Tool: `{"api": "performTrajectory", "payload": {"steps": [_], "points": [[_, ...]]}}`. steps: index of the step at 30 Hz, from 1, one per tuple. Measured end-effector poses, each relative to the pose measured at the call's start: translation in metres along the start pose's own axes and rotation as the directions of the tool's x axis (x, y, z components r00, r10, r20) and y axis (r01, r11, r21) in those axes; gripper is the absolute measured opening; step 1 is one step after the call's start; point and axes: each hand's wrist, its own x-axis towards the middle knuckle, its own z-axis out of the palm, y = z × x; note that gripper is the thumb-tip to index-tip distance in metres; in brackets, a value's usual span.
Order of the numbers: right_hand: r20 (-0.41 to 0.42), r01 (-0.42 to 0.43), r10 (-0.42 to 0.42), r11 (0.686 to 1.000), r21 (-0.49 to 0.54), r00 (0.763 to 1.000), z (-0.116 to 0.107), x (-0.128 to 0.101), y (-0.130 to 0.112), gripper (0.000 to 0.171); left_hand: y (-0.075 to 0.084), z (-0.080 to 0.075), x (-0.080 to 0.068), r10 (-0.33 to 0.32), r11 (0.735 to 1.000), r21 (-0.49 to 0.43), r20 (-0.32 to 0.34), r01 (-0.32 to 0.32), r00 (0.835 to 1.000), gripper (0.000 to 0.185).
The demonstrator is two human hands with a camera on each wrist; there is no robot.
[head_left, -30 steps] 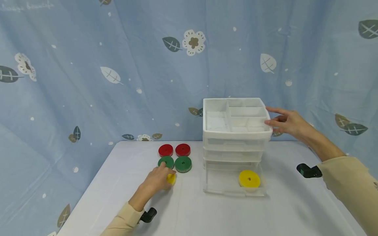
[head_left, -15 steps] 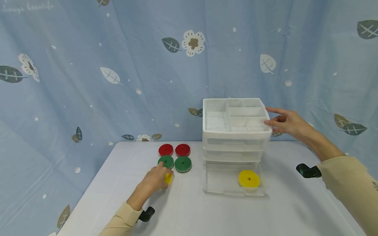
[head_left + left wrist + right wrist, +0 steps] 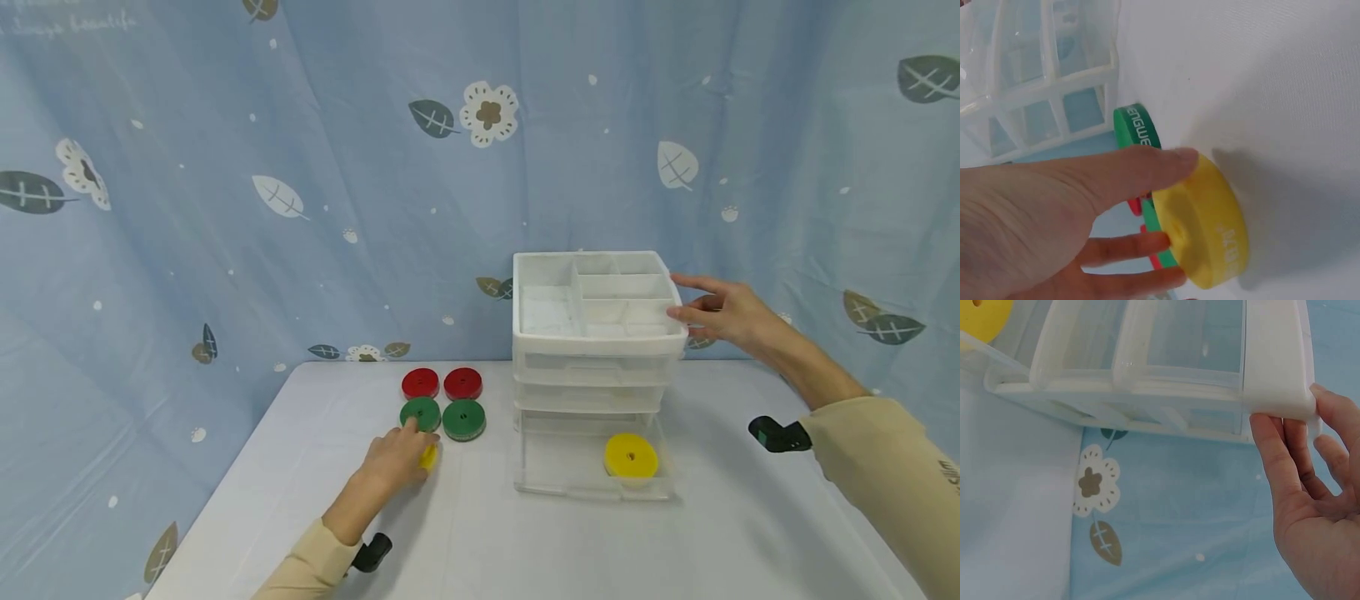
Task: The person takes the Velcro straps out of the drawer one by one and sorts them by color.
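A staged recording setup: leaf-print blue curtain (image 3: 300, 167) behind a white-covered table (image 3: 480, 542).

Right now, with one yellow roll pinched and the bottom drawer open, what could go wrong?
1. The left hand holds the yellow roll on its edge by fingertips only; it may slip and roll across the table.
2. Green rolls lie right beside that hand; lifting could knock them.
3. The right hand touches only the top corner of the drawer unit; the open bottom drawer could be bumped.

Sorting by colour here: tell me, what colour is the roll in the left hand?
Yellow roll, clearest in the left wrist view.
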Motion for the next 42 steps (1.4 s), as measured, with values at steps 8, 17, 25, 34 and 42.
{"api": "performTrajectory", "payload": {"steps": [8, 17, 25, 34, 42], "points": [[0.008, 0.005, -0.005, 1.000, -0.002, 1.000, 0.000, 0.002, 0.002, 0.084, 0.021, -0.006, 0.001, 0.118, 0.993, 0.033, -0.082, -0.115, 0.990, 0.045], [0.002, 0.000, 0.000, 1.000, -0.001, 1.000, 0.000, 0.002, 0.001, 0.084, 0.088, -0.032, 0.007, 0.330, 0.942, 0.009, -0.224, -0.337, 0.917, 0.039], [-0.006, 0.001, -0.001, 1.000, -0.002, 1.000, 0.001, 0.001, 0.001, 0.085, 0.152, -0.029, 0.029, 0.449, 0.883, -0.079, -0.149, -0.463, 0.881, 0.038], [-0.004, 0.012, -0.012, 1.000, -0.001, 1.000, 0.004, 0.000, 0.003, 0.084, 0.203, -0.003, 0.060, 0.451, 0.876, -0.168, -0.053, -0.453, 0.891, 0.047], [-0.014, 0.022, -0.022, 1.000, -0.009, 1.000, 0.002, 0.000, 0.004, 0.083, 0.235, 0.006, 0.079, 0.388, 0.917, -0.097, 0.009, -0.386, 0.921, 0.048]]}}
